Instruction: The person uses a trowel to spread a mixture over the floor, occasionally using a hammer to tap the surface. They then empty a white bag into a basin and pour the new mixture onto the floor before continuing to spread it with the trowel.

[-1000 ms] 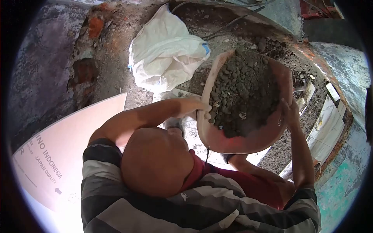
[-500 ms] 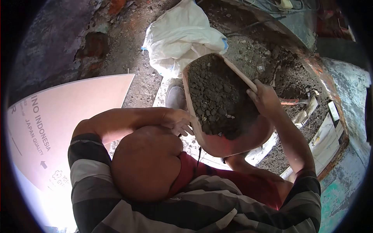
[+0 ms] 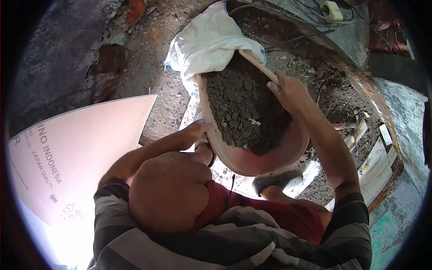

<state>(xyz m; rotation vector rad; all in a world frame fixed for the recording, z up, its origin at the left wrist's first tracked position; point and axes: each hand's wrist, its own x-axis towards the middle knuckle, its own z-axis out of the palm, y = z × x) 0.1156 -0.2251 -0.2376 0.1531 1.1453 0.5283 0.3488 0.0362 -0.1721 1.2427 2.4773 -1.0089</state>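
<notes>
A worn reddish tub [image 3: 252, 163], partly filled with dark lumpy soil [image 3: 238, 101], is held before me, tilted away. My left hand [image 3: 197, 133] is closed at its left rim, the fingertips partly hidden. Farther along the opposite rim, my right hand [image 3: 288, 92] grips with fingers wrapped over the edge. A white woven sack [image 3: 211, 40] drapes over the tub's far left corner, covering part of that rim. Whether any soil has gone inside the sack is hidden.
A printed pale board [image 3: 90, 135] leans at the left. On the right, rubble [image 3: 346, 96] and broken tile pieces [image 3: 375, 164] lie along the wall. A dark shoe [image 3: 276, 180] is below the tub. Cables and a white power socket [image 3: 332, 11] are at the upper right.
The tub has moved forward and left, its far end now meeting the sack. My left hand has gone from loosely spread fingers to a closed hold on the rim.
</notes>
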